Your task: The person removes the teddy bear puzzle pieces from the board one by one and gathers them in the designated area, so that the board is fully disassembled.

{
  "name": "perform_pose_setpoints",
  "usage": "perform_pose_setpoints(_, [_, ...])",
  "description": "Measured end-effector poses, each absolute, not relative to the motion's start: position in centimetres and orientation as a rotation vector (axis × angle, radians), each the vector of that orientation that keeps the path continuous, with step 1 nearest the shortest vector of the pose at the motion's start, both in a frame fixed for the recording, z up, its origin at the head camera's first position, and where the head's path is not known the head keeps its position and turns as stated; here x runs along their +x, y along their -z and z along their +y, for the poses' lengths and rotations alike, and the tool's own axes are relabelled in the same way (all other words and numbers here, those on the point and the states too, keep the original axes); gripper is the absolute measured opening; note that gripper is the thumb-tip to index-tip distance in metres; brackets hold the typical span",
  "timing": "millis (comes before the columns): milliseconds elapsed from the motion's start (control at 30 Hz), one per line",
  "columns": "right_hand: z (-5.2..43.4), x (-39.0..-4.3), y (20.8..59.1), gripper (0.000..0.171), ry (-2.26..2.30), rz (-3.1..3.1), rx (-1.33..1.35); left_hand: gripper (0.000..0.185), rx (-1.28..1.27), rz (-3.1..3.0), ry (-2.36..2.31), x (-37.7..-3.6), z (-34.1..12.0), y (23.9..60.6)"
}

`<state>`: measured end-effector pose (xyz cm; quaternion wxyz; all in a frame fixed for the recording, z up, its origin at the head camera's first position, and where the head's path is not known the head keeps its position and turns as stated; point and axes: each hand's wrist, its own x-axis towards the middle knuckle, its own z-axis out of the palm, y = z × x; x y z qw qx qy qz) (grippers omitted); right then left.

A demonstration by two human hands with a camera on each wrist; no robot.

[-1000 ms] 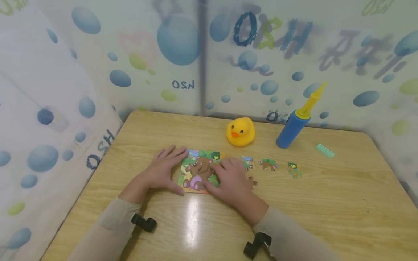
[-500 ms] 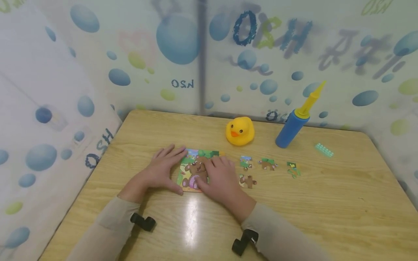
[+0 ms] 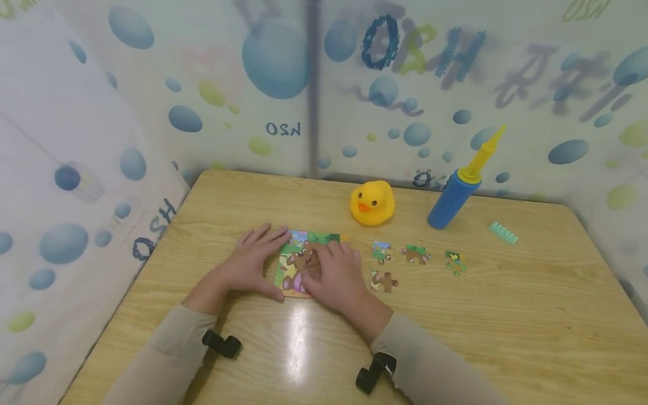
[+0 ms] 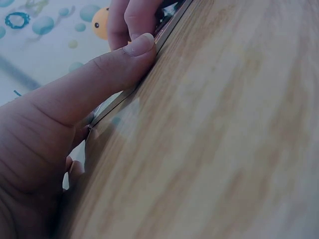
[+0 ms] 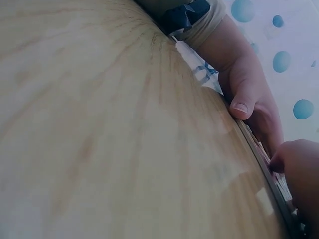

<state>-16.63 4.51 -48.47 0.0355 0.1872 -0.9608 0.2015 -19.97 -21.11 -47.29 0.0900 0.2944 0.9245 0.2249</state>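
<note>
Square bear-picture jigsaw board (image 3: pixel 298 261) lay near-centre on wooden bench (image 3: pixel 506 315). Left hand (image 3: pixel 250 264), fingers flat, braced left edge; right hand (image 3: pixel 336 275) pressed flat on top. Advice: press evenly, board steadied.

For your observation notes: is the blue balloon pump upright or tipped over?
Neither fully: the blue balloon pump stands on its base but leans, its yellow nozzle pointing up and right toward the bubble-patterned wall.
</note>
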Motion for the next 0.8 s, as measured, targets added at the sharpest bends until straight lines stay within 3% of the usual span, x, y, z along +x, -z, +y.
perform_pose_setpoints(167, [4.55,-16.99,48.54,0.065,-0.728,-2.951,0.537,0.144,0.885,2.750,-0.675,-19.95,-21.07,47.17])
perform_pose_setpoints(367, [4.39,-17.26,48.32,0.049,-0.885,-2.927,0.489,0.142,0.894,2.754,-0.681,-19.99,-21.02,47.21])
perform_pose_setpoints(800, [4.34,-17.56,47.89,0.053,-0.906,-2.958,0.452,0.144,0.887,2.762,-0.665,-20.03,-21.08,47.36])
